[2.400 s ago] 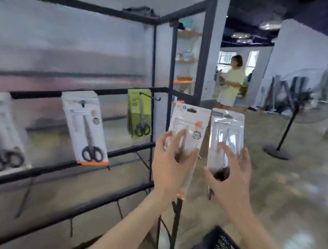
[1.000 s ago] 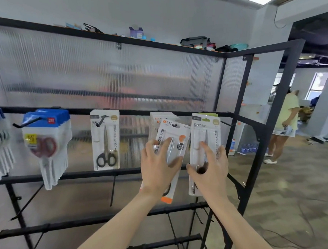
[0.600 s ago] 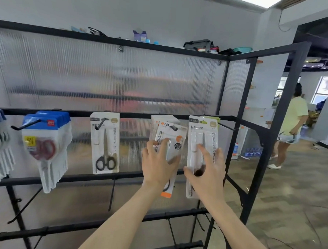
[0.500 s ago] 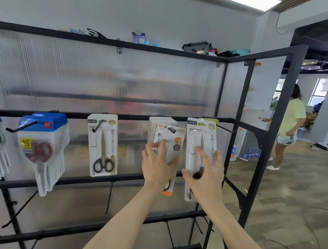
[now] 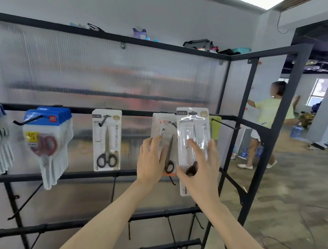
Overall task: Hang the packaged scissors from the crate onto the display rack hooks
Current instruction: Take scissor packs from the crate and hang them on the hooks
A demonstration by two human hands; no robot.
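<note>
A black display rack [image 5: 122, 112] backed by ribbed translucent panels is seen carrying hanging packs on its upper rail: a blue-topped bundle [image 5: 46, 138] at the left and a single white scissors pack [image 5: 106, 140] further right. An orange-edged scissors pack [image 5: 166, 143] is hung at a hook and is grasped at its lower half by the left hand [image 5: 151, 161], fingers curled on its face. Just beside it and partly overlapping it, a clear-blister scissors pack [image 5: 193, 140] is held upright in the grip of the right hand [image 5: 199, 169], its top level with the rail; whether it sits on a hook cannot be told.
</note>
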